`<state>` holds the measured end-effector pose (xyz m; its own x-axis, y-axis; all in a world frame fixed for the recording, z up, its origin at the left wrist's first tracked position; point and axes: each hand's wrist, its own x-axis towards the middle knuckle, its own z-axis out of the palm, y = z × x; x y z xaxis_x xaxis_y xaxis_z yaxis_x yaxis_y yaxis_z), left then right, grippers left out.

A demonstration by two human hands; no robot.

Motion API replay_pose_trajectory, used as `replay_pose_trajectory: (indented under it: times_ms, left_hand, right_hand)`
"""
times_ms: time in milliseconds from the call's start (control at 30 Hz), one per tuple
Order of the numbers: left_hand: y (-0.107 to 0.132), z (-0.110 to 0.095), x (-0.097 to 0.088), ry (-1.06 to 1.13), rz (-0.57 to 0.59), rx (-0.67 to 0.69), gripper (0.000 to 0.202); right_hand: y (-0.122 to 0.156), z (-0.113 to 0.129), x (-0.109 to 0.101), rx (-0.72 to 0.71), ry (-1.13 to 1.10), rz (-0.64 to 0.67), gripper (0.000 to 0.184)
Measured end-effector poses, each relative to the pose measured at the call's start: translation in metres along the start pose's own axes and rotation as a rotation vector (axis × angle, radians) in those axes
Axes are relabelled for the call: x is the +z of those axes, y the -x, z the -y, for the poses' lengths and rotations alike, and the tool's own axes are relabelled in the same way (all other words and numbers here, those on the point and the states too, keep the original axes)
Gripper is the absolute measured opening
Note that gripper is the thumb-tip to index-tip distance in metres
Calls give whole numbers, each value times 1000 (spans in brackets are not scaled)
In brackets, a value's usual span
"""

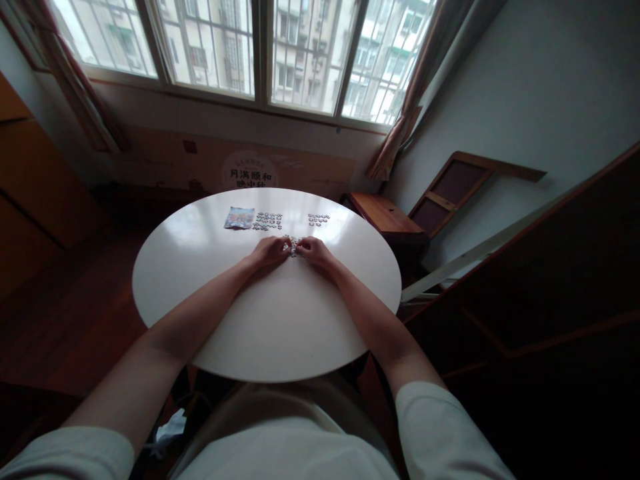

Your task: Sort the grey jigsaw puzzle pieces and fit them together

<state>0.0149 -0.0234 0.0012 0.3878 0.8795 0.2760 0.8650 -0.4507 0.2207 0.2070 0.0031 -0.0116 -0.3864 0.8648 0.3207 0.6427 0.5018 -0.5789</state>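
Observation:
On a white oval table (280,327), a small cluster of jigsaw puzzle pieces (294,248) lies between my two hands. My left hand (273,250) is at its left side, fingers curled in a pinch on a puzzle piece at the cluster's edge. From the right, my right hand (315,249) meets the same cluster with thumb and fingers pinched together; what they hold is too small to make out. Beyond my left hand, loose puzzle pieces (269,219) lie in rows. A smaller group of pieces (319,219) lies beyond my right hand.
A colourful picture sheet or packet (239,218) lies left of the rows. Past the table's right edge stands a wooden stool or low cabinet (385,212). A folded wooden chair (453,190) leans on the wall. Barred windows (260,53) are at the back.

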Motion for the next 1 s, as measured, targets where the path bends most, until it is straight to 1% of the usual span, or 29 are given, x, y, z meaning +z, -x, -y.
replay_pose_trajectory:
  times_ms: [433, 700, 1000]
  left_hand:
    - [1, -1, -1, 6, 4, -2, 32]
    - [0, 1, 2, -4, 0, 3, 32]
    - [1, -1, 0, -14, -1, 1, 31]
  right_hand:
    - [0, 1, 0, 8, 12, -2, 15]
    - [-1, -1, 0, 1, 21, 4, 14]
    - [-1, -2, 2, 1, 7, -9, 14]
